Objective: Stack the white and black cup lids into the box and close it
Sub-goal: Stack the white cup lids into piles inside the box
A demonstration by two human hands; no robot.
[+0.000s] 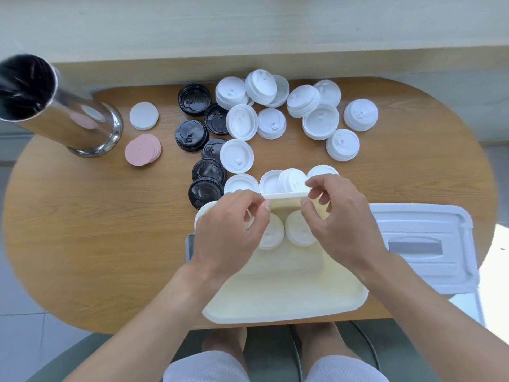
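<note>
The cream plastic box point(281, 293) stands open at the near edge of the oval wooden surface point(82, 230), with two white round cup lids point(298, 230) inside it. The left hand point(231, 230) and the right hand point(338, 216) both pinch a white lid point(286, 194) held on edge above the box's far wall. Loose white lids point(321, 121) and black round cup lids point(192, 99) lie toward the far edge. The white box cover point(424, 249) rests at the right edge

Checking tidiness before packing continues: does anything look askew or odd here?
Loose white lids lie jumbled and overlapping, some tilted; black lids overlap too. Box lid overhangs the table edge.
</note>
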